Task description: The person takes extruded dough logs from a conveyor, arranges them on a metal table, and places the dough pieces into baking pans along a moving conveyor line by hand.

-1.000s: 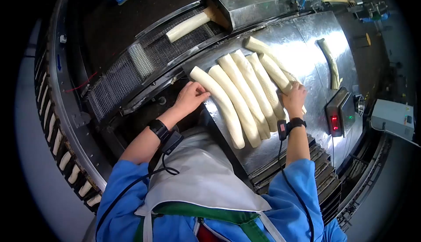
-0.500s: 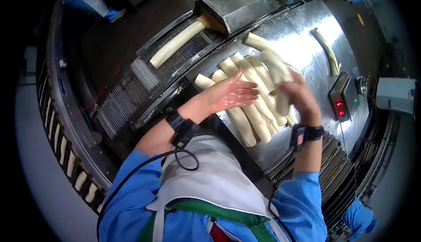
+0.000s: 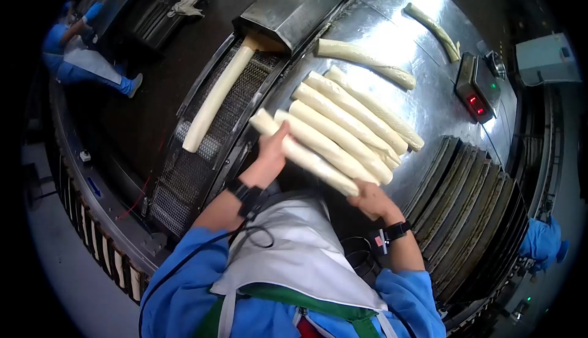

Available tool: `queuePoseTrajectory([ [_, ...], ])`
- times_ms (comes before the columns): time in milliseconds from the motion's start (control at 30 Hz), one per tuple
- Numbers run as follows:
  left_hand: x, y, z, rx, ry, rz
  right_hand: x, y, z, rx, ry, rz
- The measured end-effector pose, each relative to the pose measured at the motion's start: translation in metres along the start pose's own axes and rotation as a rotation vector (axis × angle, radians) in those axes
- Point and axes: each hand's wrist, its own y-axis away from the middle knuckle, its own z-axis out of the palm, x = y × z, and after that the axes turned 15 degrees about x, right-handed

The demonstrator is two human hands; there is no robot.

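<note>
Right hand (image 3: 372, 202): its fingers are closed around the low end of a pale roll (image 3: 315, 157).
Left hand (image 3: 271, 153): its fingers grip the same roll near the top end, with the thumb over it.
Pale roll: it slants between the two hands and looks a bit blurry; I cannot tell if it touches the tabletop (image 3: 422, 114).
Row of rolls (image 3: 361, 114): side by side on the tabletop, just past the fingers.
Slotted trays (image 3: 468, 215): to the right of the right fingers, with long dark slots and worn brown edges.
Mesh belt (image 3: 177, 194): left of the left fingers; one long roll (image 3: 217, 102) lies on it.
Metal box (image 3: 288, 10): past the left fingers; the long roll's far end is at its mouth.
Twisted roll (image 3: 366, 59): alone, past the row.
Red-light box (image 3: 474, 90): on the tabletop, well to the right of the fingers.
Thin roll (image 3: 433, 27): farther off, beside that box.
Dark tray row (image 3: 112, 259): well to the left of the left fingers; pale pieces (image 3: 106, 254) lie in its slots.
</note>
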Motion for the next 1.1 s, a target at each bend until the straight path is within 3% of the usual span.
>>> queuePoseTrajectory([
  [67,-0.005,-0.002,0.045,0.019,0.05,0.163,0.0,-0.007,-0.01,0.043,-0.054,0.088],
  [133,0.0,-0.02,0.066,-0.079,-0.033,0.127,0.001,-0.012,-0.008,0.091,-0.078,0.088],
  [267,0.003,-0.04,0.071,-0.311,-0.035,-0.143,-0.012,-0.018,0.01,0.401,0.197,0.074],
  [333,0.022,-0.008,0.061,-0.376,0.012,-0.228,-0.019,-0.025,0.031,0.677,0.501,0.005],
  [400,0.036,-0.009,0.048,-0.335,-0.061,-0.258,-0.051,-0.036,0.043,0.822,0.509,-0.269],
  [467,0.048,-0.033,0.019,-0.489,-0.189,0.134,-0.055,-0.057,0.055,0.634,0.526,-0.544],
  [533,0.089,-0.052,-0.022,-0.064,-0.786,0.919,-0.074,-0.078,0.045,0.543,0.742,-0.681],
  [600,0.146,-0.037,-0.071,0.122,-1.095,1.223,-0.078,-0.101,0.021,0.472,0.916,-0.653],
  [667,0.165,-0.054,-0.139,0.304,-1.421,1.256,-0.077,-0.111,-0.001,0.502,0.766,-0.519],
  [733,0.154,-0.053,-0.194,0.422,-1.578,1.044,-0.054,-0.111,-0.001,0.612,0.765,-0.29],
  [767,0.149,-0.034,-0.211,0.341,-1.559,1.069,-0.044,-0.107,0.001,0.653,0.741,-0.208],
  [833,0.137,-0.001,-0.231,0.287,-1.436,1.151,-0.041,-0.088,0.012,0.614,0.834,-0.185],
  [867,0.136,0.016,-0.231,0.299,-1.357,1.017,-0.047,-0.073,0.014,0.573,0.856,-0.177],
  [933,0.13,0.035,-0.241,0.294,-1.372,0.95,-0.04,-0.057,0.021,0.541,0.803,-0.216],
  [1100,0.121,0.049,-0.271,0.252,-1.268,1.009,-0.036,-0.057,0.02,0.566,0.76,-0.322],
])
